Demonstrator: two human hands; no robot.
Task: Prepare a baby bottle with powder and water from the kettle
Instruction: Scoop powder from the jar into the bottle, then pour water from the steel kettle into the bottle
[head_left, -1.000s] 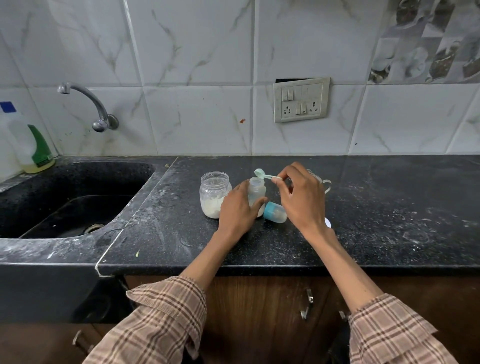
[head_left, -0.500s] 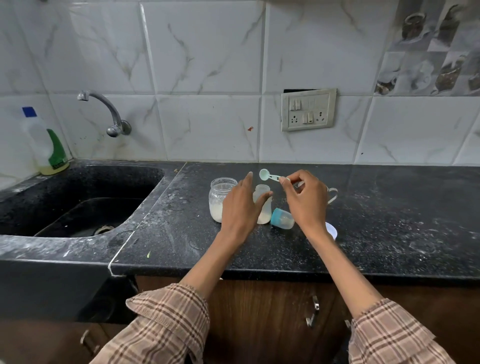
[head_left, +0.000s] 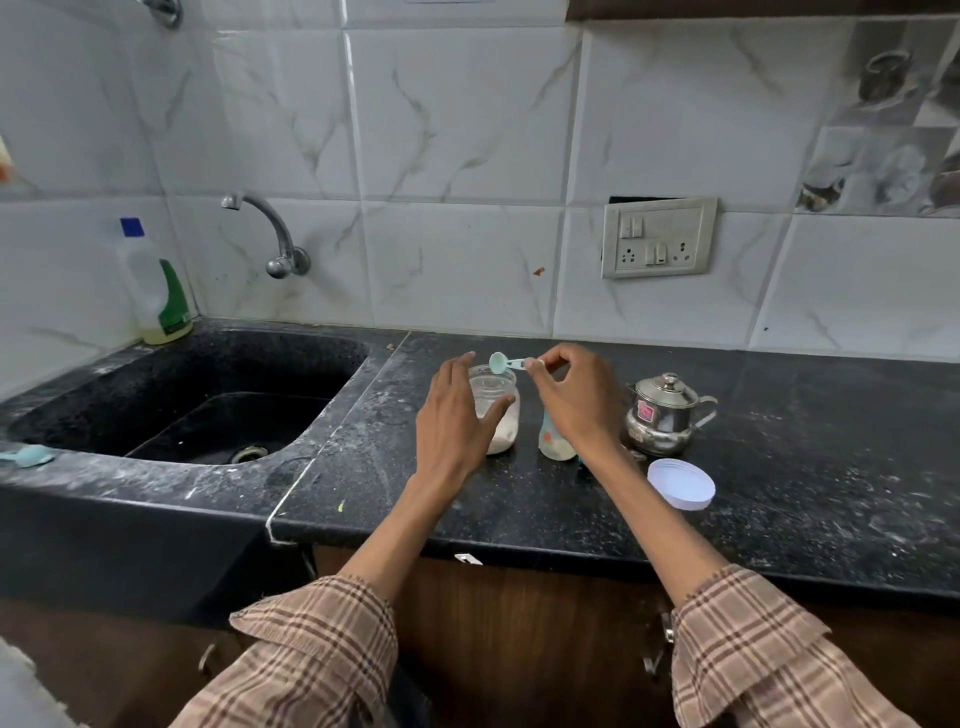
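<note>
Home kitchen: sink (head_left: 171, 415), tap (head_left: 270, 228), tiles (head_left: 457, 270).

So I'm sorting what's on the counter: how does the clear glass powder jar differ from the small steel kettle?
The clear glass powder jar is see-through with white powder in the bottom; the small steel kettle is shiny and opaque. The jar is open, its mouth under the scoop, while the kettle has its knobbed lid on. The left hand is at the jar; nothing touches the kettle. Both stand upright on the black counter.
</note>
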